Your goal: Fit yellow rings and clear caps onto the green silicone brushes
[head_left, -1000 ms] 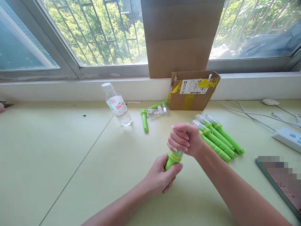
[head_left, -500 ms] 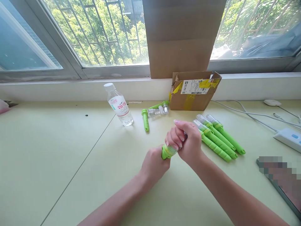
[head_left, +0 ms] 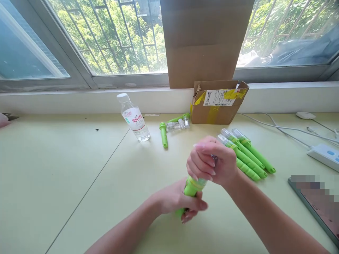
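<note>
Gripping green tube (head_left: 191, 188), right hand (head_left: 211, 161) above left hand (head_left: 180, 198)

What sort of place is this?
Probably an indoor workspace beside a barred window: the pale tabletop holds a taped cardboard box and several green tubes with clear ends.

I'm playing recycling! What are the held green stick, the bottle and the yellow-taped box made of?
Green stick: probably plastic; smooth, evenly coloured, slightly shiny.
Bottle: looks like clear plastic, glossy and see-through, though glass isn't ruled out.
Box: looks like cardboard, brown and matte, with folded flaps.
</note>
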The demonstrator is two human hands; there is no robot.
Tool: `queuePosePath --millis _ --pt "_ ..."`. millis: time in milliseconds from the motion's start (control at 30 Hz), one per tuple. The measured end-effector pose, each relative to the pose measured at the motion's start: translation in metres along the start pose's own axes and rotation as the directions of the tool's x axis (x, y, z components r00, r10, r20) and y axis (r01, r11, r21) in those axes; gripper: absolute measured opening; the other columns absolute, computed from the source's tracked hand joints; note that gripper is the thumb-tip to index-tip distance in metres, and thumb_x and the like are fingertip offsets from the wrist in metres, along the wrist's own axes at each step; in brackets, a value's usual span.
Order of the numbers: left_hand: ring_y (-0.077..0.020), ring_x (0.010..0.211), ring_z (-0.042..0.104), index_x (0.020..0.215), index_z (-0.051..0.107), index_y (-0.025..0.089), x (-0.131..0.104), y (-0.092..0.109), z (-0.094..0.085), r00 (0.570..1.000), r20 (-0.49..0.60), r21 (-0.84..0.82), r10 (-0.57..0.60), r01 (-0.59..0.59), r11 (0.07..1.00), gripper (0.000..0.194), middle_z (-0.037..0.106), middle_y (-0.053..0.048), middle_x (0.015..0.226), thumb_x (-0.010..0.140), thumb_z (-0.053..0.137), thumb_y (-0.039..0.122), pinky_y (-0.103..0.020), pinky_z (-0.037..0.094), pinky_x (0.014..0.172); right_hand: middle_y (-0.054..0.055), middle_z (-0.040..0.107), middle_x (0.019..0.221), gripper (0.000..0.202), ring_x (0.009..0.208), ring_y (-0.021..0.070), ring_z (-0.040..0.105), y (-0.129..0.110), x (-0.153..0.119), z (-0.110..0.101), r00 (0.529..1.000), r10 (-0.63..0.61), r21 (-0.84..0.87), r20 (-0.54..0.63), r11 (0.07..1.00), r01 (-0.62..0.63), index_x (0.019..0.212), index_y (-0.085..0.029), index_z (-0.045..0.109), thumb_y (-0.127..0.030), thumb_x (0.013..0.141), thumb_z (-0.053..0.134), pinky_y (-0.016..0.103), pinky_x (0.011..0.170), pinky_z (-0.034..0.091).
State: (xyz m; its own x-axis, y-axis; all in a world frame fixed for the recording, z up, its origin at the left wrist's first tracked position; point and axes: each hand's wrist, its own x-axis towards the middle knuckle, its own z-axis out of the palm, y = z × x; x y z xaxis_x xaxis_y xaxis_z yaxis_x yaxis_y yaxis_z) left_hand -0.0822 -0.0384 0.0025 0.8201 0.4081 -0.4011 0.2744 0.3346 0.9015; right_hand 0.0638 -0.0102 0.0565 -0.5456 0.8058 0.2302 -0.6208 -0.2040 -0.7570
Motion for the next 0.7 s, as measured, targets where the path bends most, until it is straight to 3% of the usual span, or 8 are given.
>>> queuePosePath --millis 33,100,167,233,367,500,600,700 --pt "-0.0069 0.038 0.033 0.049 0.035 0.019 0.000 0.000 0.004 1.000 0.012 -0.050 -0.011 0.011 0.999 0.035 0.037 0.006 0.043 0.072 0.059 0.030 -0.023 0.027 0.040 -0.006 0.036 0.032 0.043 0.029 0.0087 0.034 -0.002 0.000 0.000 0.999 0.023 0.003 0.024 1.000 -0.023 0.039 -0.020 0.037 -0.020 0.079 0.051 0.025 0.039 0.036" --pt "-0.0056 0.040 0.025 0.054 0.031 0.020 0.004 -0.002 0.010 0.978 -0.202 0.002 0.060 -0.061 0.998 0.036 0.029 0.008 0.045 0.077 0.056 0.032 -0.022 0.021 0.040 -0.006 0.035 0.032 0.043 0.028 0.0084 0.033 -0.002 0.000 0.001 1.000 0.022 -0.025 0.015 0.999 -0.021 0.038 -0.020 0.037 -0.019 0.079 0.051 0.025 0.039 0.035" --pt "-0.0059 0.046 0.020 0.058 0.028 0.020 0.009 -0.005 0.012 0.874 -0.441 0.146 0.204 -0.154 0.977 0.033 0.023 0.008 0.051 0.077 0.054 0.024 -0.023 0.016 0.043 -0.006 0.036 0.031 0.044 0.028 0.0084 0.034 0.000 0.002 0.002 0.999 -0.041 -0.071 -0.036 0.997 0.038 0.037 -0.019 0.037 -0.018 0.079 0.052 0.025 0.038 0.035" --pt "-0.0066 0.050 0.018 0.059 0.024 0.020 0.013 -0.007 0.010 0.792 -0.539 0.248 0.288 -0.177 0.952 0.031 0.020 0.007 0.054 0.074 0.051 0.017 -0.024 0.014 0.044 -0.005 0.035 0.030 0.045 0.027 0.0089 0.034 0.002 0.003 0.003 0.992 -0.102 -0.104 -0.075 0.990 0.094 0.036 -0.020 0.037 -0.019 0.078 0.052 0.026 0.037 0.036" --pt "-0.0072 0.050 0.016 0.057 0.021 0.020 0.015 -0.011 0.003 0.741 -0.573 0.373 0.348 -0.142 0.917 0.029 0.019 0.006 0.053 0.071 0.044 0.012 -0.025 0.012 0.044 -0.005 0.035 0.030 0.046 0.026 0.0094 0.035 0.006 0.004 0.006 0.974 -0.183 -0.122 -0.137 0.978 0.167 0.036 -0.020 0.037 -0.021 0.079 0.052 0.025 0.035 0.035" --pt "-0.0076 0.050 0.014 0.055 0.020 0.020 0.018 -0.016 -0.003 0.667 -0.613 0.508 0.423 -0.077 0.858 0.028 0.019 0.005 0.051 0.066 0.043 0.009 -0.026 0.011 0.043 -0.004 0.036 0.031 0.045 0.027 0.0097 0.035 0.014 0.003 0.011 0.927 -0.269 -0.155 -0.263 0.960 0.235 0.037 -0.020 0.039 -0.022 0.080 0.053 0.024 0.032 0.029" --pt "-0.0082 0.049 0.013 0.053 0.022 0.020 0.020 -0.020 -0.007 0.595 -0.629 0.587 0.500 -0.057 0.807 0.026 0.019 0.005 0.050 0.061 0.043 0.007 -0.025 0.012 0.043 -0.005 0.035 0.030 0.046 0.027 0.0097 0.036 0.019 0.002 0.017 0.867 -0.331 -0.206 -0.373 0.941 0.270 0.036 -0.020 0.038 -0.024 0.079 0.056 0.023 0.032 0.029" --pt "-0.0084 0.048 0.015 0.051 0.022 0.020 0.020 -0.024 -0.009 0.501 -0.645 0.624 0.577 -0.092 0.776 0.026 0.020 0.005 0.048 0.057 0.044 0.007 -0.025 0.016 0.042 -0.005 0.036 0.031 0.047 0.028 0.0089 0.038 0.021 0.002 0.024 0.820 -0.395 -0.286 -0.413 0.912 0.295 0.037 -0.019 0.039 -0.025 0.080 0.058 0.023 0.034 0.031"
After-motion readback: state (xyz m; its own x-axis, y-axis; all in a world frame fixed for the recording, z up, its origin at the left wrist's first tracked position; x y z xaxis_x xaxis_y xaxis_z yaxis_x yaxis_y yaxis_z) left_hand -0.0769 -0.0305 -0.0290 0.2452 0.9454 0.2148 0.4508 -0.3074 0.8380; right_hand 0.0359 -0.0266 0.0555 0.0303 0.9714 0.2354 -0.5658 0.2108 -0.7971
